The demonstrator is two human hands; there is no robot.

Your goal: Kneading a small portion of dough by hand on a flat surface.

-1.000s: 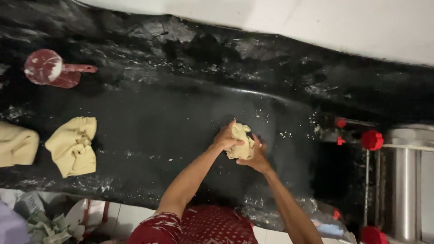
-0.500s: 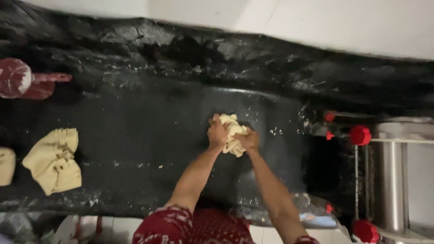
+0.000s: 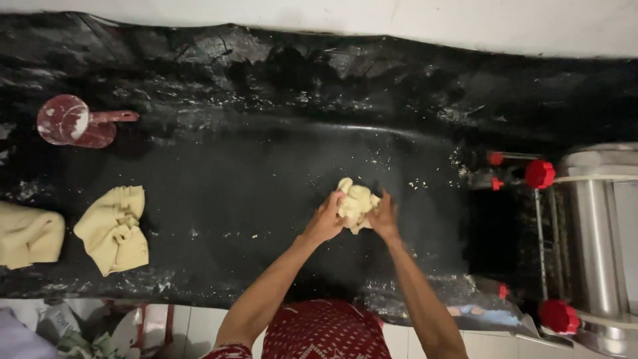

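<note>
Near edge, bottom left: crumpled pale wrappers (image 3: 60,329) are lying below the surface edge, shapes unclear, no readable label shape. A red patterned garment (image 3: 323,330) is showing at bottom centre. Both forearms are reaching up from there onto the black surface (image 3: 232,199), which is dusted with pale crumbs.

The left hand (image 3: 325,219) and right hand (image 3: 384,218) are closing on a pale dough lump (image 3: 355,205) from either side, fingers curled against it, hands close together with the lump between them. The lump is sitting on the surface right of centre, slightly above the knuckles, irregular, its longer axis running roughly near-to-far with a slight tilt; which end points where is hard to tell.

Well apart at left, a folded dough piece (image 3: 114,229) is lying flat, and another dough slab (image 3: 28,234) is sitting just beside it at the frame edge.

At right, a steel roller machine (image 3: 595,233) with red knobs (image 3: 539,173) is standing beside the surface.

Farther back left, a red flour-smeared scoop (image 3: 70,121) is lying with its handle pointing right. A white wall (image 3: 399,16) is running along the far side
</note>
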